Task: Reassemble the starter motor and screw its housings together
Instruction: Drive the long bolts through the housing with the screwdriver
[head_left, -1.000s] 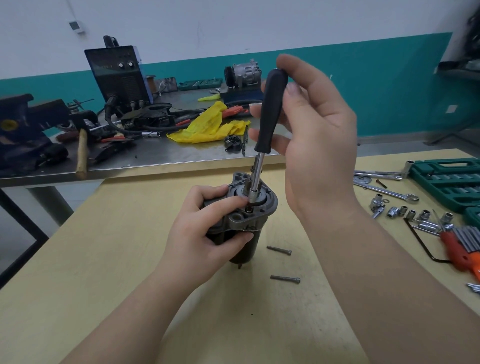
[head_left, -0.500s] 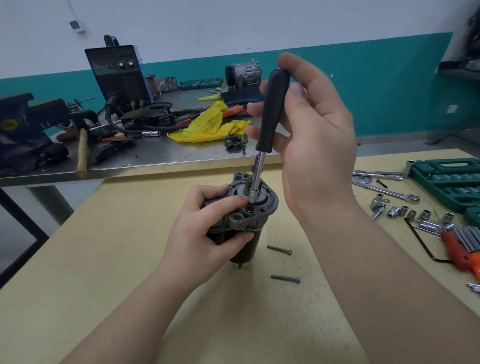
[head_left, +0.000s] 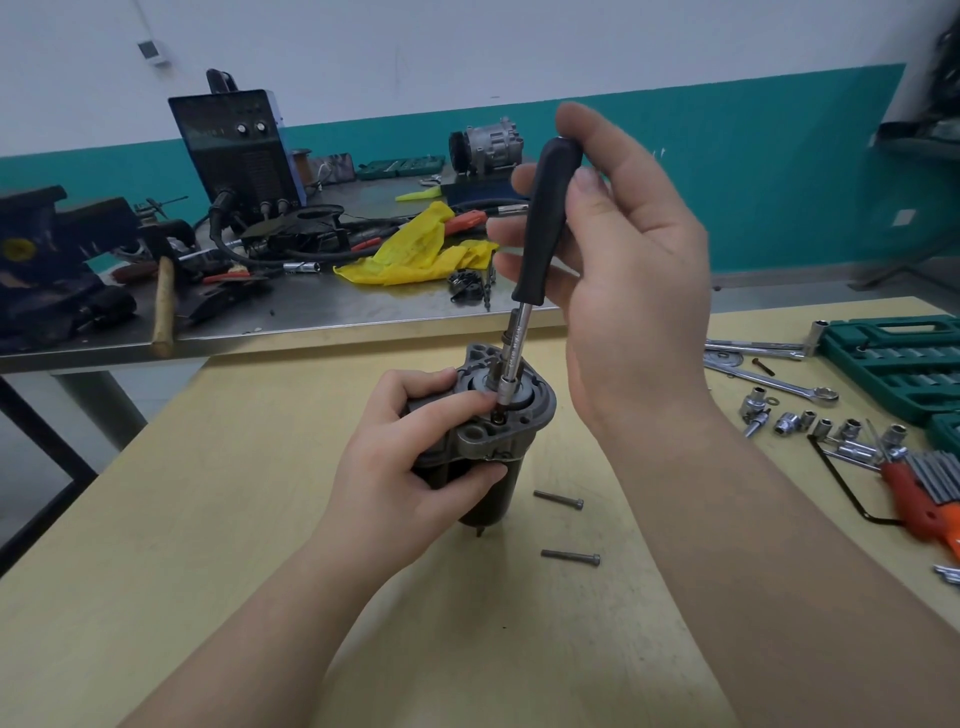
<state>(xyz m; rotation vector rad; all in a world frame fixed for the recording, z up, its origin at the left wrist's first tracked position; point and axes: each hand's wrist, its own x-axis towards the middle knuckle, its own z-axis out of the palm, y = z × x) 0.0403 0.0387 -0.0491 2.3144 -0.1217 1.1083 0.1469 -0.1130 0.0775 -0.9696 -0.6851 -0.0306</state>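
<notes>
grey starter motor (head_left: 498, 415) gripped by left fingers (head_left: 441, 395); right fingers (head_left: 587, 182) pinch driver (head_left: 545, 223).

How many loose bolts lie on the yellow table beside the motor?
2. One bolt lies just right of the motor; the other bolt lies nearer the person, below the first. More may be hidden behind the hands or already in the housing.
</notes>
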